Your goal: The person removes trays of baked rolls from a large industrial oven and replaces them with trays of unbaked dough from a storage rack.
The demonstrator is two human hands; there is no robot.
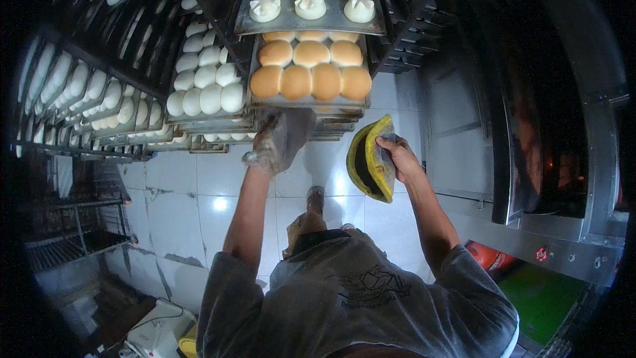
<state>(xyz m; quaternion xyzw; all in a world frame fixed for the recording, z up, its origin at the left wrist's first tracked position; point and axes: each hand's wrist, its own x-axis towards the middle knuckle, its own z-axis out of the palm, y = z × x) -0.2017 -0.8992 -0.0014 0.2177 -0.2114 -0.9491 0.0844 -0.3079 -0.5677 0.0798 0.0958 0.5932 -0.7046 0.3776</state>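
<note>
While the right hand (401, 154) grips a yellow-edged mitt (384, 176), whether the covered left hand (267, 144) holds the tray (308, 102) isn't clear.

Under us white floor (175, 219) with bright reflection (220, 203), at our left a low rack (56, 252), at right a metal cabinet (457, 103)

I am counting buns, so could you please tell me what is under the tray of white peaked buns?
Browned buns show on a lower tray, four along its front. More trays sit below. The upper tray covers the back, hiding anything there.
</note>
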